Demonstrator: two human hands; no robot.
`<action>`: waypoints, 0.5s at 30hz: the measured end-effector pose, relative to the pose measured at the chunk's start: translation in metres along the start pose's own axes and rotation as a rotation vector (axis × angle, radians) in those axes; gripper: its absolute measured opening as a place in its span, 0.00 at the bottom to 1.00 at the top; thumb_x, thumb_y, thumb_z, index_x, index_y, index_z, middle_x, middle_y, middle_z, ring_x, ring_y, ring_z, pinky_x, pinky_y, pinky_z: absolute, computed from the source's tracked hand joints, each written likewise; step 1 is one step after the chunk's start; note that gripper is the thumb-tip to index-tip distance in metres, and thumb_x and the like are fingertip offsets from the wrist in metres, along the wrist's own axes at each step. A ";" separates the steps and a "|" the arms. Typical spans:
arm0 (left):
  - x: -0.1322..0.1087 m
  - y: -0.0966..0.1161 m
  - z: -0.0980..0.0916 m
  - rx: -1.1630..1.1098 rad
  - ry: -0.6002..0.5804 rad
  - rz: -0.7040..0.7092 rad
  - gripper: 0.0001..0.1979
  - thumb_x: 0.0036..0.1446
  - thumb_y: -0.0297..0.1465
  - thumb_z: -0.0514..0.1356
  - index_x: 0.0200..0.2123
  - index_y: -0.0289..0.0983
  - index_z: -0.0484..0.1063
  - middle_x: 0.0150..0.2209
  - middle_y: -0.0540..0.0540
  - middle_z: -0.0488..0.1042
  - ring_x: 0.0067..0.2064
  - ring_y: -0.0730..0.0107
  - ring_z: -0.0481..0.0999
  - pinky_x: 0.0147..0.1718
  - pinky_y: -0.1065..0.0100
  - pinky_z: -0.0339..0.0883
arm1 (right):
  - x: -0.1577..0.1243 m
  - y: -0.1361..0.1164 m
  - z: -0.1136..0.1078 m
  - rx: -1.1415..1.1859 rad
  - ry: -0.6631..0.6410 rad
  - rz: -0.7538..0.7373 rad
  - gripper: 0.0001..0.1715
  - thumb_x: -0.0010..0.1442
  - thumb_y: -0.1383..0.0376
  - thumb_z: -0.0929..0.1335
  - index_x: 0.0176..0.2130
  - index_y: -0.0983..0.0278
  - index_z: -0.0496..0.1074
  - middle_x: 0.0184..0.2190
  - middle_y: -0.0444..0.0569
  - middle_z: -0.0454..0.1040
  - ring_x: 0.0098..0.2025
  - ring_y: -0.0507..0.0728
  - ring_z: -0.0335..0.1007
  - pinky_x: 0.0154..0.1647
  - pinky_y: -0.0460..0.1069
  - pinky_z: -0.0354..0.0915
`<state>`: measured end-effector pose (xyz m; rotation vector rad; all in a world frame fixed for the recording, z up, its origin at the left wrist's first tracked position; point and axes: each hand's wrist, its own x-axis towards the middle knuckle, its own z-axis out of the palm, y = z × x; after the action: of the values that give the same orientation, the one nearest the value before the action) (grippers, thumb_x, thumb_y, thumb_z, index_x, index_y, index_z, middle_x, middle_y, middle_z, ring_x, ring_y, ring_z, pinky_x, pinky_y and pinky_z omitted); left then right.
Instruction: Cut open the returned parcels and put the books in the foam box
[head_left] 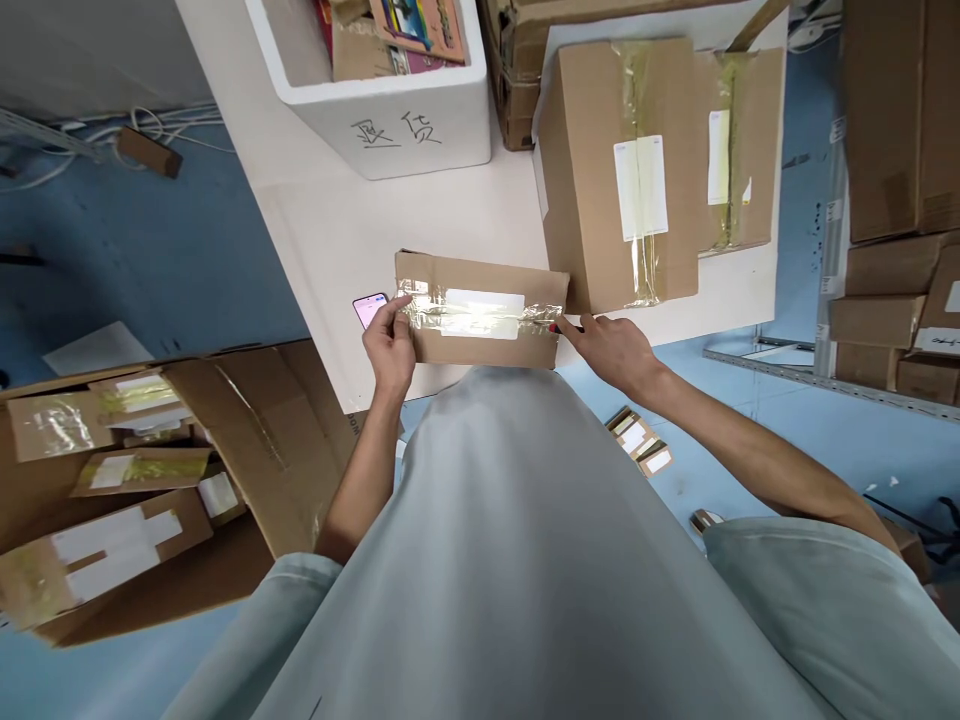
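Observation:
A long, narrow cardboard box (pixel 480 350) lies at the table's front edge, close against my body. Clear shiny tape runs along its top, over a white label (pixel 484 313). At the box's left end, my left hand (pixel 390 345) grips the corner, with the index finger laid on the tape. My right hand (pixel 611 350) is closed at the right end around a small red-and-black tool (pixel 556 328). The tool's tip meets the taped end of the box; most of it is hidden by my fingers. Just beyond my left hand lies a phone (pixel 369 308) with its screen lit.
A white foam bin (pixel 420 130) with books stands at the back of the white table (pixel 322 240). Large taped cartons (pixel 592 200) stand right of the box. On the floor at left, an open carton (pixel 247 440) holds several parcels. Shelves with boxes (pixel 877 325) line the right.

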<state>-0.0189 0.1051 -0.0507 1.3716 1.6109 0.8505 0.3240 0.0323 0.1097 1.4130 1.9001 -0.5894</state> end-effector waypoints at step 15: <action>-0.007 0.008 0.004 -0.008 0.027 -0.013 0.15 0.72 0.39 0.61 0.52 0.40 0.84 0.56 0.42 0.86 0.62 0.54 0.83 0.69 0.54 0.72 | -0.012 -0.004 -0.001 -0.015 -0.062 0.119 0.35 0.72 0.79 0.60 0.74 0.70 0.67 0.51 0.67 0.83 0.49 0.66 0.84 0.39 0.52 0.63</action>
<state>-0.0111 0.0995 -0.0441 1.3480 1.6341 0.8704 0.3221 0.0241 0.1194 1.4698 1.7545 -0.5536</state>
